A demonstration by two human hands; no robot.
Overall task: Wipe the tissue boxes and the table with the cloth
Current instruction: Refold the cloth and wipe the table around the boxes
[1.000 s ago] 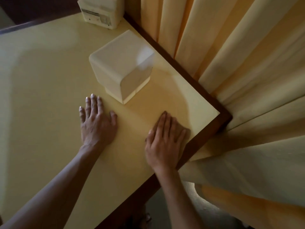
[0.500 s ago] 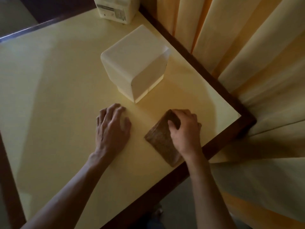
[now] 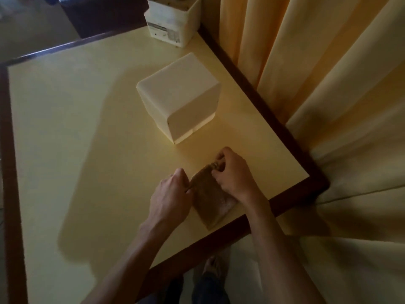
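A: What had changed by then?

B: The left hand (image 3: 173,194), flat on the table (image 3: 65,150) a moment earlier, had come across to the brown cloth (image 3: 210,200) at lower centre. Both hands pinched its far edge, the right hand (image 3: 232,174) bunching a corner.

A: And the boxes?

B: One tissue box (image 3: 179,99) stood mid-frame, another box (image 3: 173,20) at the top. Neither was touched; probably refolding before wiping.

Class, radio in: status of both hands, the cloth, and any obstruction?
Left hand and right hand both pinch the brown folded cloth. Cloth on yellow table. White cube tissue box untouched, nothing blocking.
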